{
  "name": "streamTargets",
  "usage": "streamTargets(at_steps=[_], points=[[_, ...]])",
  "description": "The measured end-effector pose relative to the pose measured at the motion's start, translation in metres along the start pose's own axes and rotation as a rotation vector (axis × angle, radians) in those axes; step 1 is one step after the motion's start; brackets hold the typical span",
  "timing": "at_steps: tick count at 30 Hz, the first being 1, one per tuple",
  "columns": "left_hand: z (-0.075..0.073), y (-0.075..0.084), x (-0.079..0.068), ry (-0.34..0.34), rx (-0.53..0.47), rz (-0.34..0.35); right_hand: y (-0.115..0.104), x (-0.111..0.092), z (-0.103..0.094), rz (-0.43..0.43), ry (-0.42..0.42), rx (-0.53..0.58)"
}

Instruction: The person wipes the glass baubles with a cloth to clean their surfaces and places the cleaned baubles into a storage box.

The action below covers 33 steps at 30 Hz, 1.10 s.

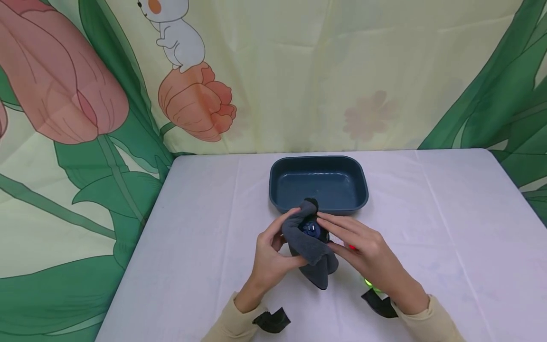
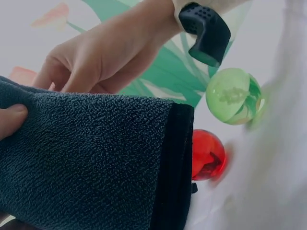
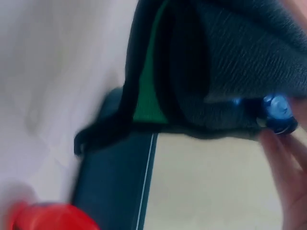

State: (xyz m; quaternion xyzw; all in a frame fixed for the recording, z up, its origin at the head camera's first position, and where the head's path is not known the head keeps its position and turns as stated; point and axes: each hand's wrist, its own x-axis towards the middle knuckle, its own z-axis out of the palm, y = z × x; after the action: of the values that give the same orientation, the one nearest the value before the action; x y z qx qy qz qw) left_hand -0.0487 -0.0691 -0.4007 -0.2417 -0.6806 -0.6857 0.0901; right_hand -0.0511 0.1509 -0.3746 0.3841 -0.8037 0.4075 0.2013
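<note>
A dark grey cloth [image 1: 305, 242] with black trim, seen close up in the left wrist view, is folded around a shiny blue ball [image 1: 312, 230]. My left hand [image 1: 273, 259] grips the cloth from the left, its thumb across the front. From the other side my right hand [image 1: 367, 247] pinches the ball at the cloth's opening, between fingers and thumb. In the right wrist view the ball [image 3: 277, 112] shows at the fingertips, partly covered by cloth. Both hands are over the table, just in front of a dark blue basin [image 1: 318, 162].
Behind and below the right hand a red ball [image 2: 208, 155] and a clear green ball [image 2: 232, 96] lie on the white tablecloth [image 1: 205, 228]. Black straps [image 1: 272, 320] hang at both wrists. A printed curtain [image 1: 290, 85] stands behind the table.
</note>
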Motion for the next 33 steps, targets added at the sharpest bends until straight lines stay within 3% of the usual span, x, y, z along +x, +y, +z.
streamTargets(at_steps=[4, 7, 13, 21, 33], points=[[-0.0031, -0.0007, 0.0004, -0.011, 0.008, 0.027, -0.0037, -0.0003, 0.0005, 0.125, -0.012, 0.039], [-0.0057, -0.002, 0.0009, -0.014, 0.005, 0.039, -0.0036, 0.0004, 0.0004, 0.14, -0.036, 0.063], [-0.0086, -0.0028, 0.0019, -0.016, -0.03, 0.068, -0.0003, 0.0028, 0.0001, 0.07, -0.045, 0.026], [-0.0082, 0.0009, 0.0011, -0.015, -0.035, 0.036, 0.0026, 0.0058, 0.0045, -0.11, -0.003, 0.033], [-0.0058, 0.0001, 0.0013, -0.017, -0.04, -0.011, 0.0001, 0.0024, 0.0022, -0.026, -0.013, 0.068]])
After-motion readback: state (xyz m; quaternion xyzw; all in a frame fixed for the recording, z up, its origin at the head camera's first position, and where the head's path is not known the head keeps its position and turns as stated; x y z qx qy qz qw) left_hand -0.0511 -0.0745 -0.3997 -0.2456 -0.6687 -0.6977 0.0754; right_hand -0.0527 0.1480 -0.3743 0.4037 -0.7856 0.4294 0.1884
